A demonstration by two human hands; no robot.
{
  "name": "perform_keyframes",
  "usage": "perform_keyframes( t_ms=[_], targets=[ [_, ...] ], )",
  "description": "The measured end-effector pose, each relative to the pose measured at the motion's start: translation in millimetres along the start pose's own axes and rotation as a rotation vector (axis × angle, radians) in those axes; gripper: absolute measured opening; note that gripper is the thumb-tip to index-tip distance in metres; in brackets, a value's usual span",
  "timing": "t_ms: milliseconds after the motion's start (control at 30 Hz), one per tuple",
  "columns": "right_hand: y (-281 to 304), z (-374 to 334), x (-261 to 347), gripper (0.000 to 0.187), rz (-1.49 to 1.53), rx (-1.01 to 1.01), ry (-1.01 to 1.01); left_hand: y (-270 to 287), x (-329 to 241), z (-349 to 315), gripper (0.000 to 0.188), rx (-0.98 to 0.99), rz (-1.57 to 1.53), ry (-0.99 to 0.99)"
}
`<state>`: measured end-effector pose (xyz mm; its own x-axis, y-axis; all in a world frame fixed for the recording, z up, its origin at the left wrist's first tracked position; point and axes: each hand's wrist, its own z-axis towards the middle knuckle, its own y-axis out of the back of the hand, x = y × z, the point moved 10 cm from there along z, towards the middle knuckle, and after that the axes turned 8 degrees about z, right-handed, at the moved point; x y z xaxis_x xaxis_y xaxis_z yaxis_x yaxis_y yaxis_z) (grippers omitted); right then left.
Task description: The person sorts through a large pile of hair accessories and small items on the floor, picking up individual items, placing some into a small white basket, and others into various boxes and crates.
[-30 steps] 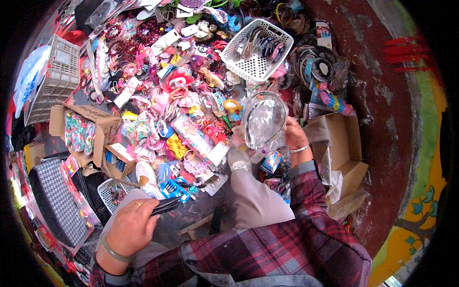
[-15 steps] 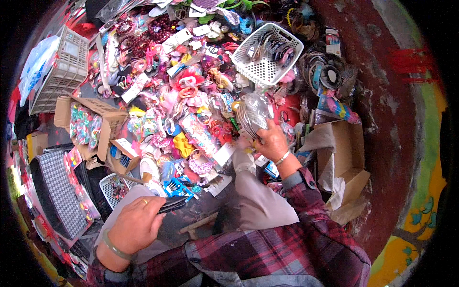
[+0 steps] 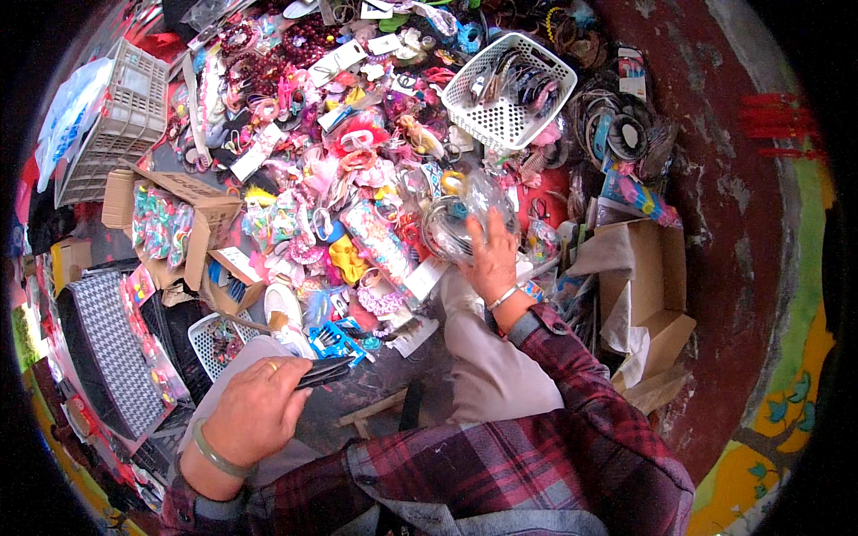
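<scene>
My left hand (image 3: pixel 255 413) is over my left thigh, its fingers closed on a bundle of thin black strips (image 3: pixel 323 371) that juts out to the right; their exact kind is unclear. My right hand (image 3: pixel 493 263) is spread, fingers apart, at the near edge of a clear plastic bag of thin hoops (image 3: pixel 451 228). Its fingertips overlap the bag and seem to touch it. Around the bag lie a yellow ring-shaped piece (image 3: pixel 454 182), a long pack of pastel pieces (image 3: pixel 379 247) and a yellow bow (image 3: pixel 347 258).
Hair accessories heap across the middle. A white perforated basket (image 3: pixel 509 129) with headbands stands at the far right. Near my right arm is an opened cardboard box (image 3: pixel 660 277); to the left are a filled carton (image 3: pixel 210 214), a small white basket (image 3: pixel 201 344) and a grey crate (image 3: pixel 134 112).
The bag of hoops has gone from tilted in my right hand to lying flat on the heap. My right fingers have spread, and the hand has shifted slightly left. My left hand stays nearly still.
</scene>
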<state>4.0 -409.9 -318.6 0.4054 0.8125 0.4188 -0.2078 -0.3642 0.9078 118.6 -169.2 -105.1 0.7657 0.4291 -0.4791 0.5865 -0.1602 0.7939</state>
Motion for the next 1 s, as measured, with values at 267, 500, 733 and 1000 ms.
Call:
perform_keyframes(
  t_ms=[267, 500, 733, 1000],
  targets=[
    [-12, 36, -102, 0.074, 0.244, 0.083, -0.461, -4, 3, 1, 0.029, 0.023, -0.012, 0.028],
    [28, 44, -152, 0.042, 0.236, -0.11, -0.586, -2, 3, 0, 0.031, 0.045, 0.015, 0.046],
    [75, 33, -108, 0.033, 0.991, -0.051, -0.458, -2, 5, -7, 0.031, 0.006, 0.014, 0.034],
    [-30, 54, -20, 0.065, 0.605, 1.077, -0.101, -3, 1, 1, 0.028, 0.003, -0.046, 0.015]
  ],
)
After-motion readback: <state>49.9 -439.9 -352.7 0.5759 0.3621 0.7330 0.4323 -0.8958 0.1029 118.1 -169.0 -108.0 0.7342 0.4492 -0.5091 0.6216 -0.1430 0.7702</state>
